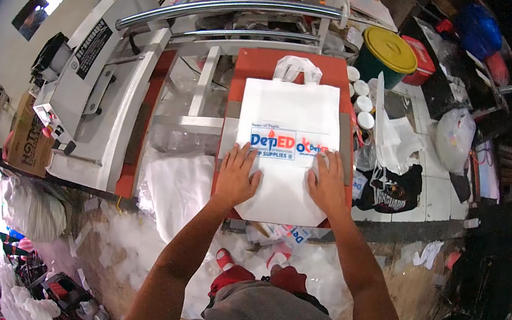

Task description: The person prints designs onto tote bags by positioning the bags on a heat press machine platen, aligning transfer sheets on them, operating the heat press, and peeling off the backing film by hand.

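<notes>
A white bag (294,109) with loop handles at its top lies flat on a red board (242,64). Blue and red "DepED" lettering is printed across its middle. My left hand (238,176) rests on the bag's left edge, just below the print, fingers spread. On the right edge my right hand (328,183) lies flat in the same way, its fingertips close to the print's right end. Neither hand holds anything.
A white machine (74,81) stands at the left, with metal bars (226,11) across the back. White jars (364,103), a green bucket with a yellow lid (390,49) and a black printed bag (392,188) are at the right. White cloth (178,188) hangs left of the board.
</notes>
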Demonstrator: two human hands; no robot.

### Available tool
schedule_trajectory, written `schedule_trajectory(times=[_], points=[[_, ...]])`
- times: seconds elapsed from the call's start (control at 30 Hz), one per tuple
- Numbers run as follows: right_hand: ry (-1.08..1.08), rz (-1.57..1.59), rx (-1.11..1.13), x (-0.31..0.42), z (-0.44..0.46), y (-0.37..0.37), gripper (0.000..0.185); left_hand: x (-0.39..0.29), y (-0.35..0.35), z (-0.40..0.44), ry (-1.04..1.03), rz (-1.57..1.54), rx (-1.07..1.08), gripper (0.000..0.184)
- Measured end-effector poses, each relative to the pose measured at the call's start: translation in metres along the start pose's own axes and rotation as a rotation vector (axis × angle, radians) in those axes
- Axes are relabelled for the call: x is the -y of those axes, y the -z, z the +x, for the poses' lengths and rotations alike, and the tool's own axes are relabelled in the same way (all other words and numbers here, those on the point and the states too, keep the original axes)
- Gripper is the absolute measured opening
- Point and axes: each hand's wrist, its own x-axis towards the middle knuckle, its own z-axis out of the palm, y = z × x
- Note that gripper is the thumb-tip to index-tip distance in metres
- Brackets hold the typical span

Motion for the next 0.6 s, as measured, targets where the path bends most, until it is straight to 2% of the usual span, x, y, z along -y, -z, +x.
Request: schedule_trajectory(times=[0.23, 0.4, 0.6], points=[[0.017, -0.015, -0.082, -0.0033, -0.0009, -0.0057, 0.054, -0.0016, 0.0007, 0.0009, 0.003, 0.047, 0.024, 0.059], [0.008, 0.017, -0.102, -0.0043, -0.0030, -0.0059, 0.055, -0.0077, 0.0017, -0.0003, 0.022, 0.058, -0.072, 0.060], [0.019, -0.013, -0.124, -0.0042, -0.0033, -0.0069, 0.055, -0.0070, -0.0007, -0.0022, 0.010, 0.079, -0.088, 0.057]])
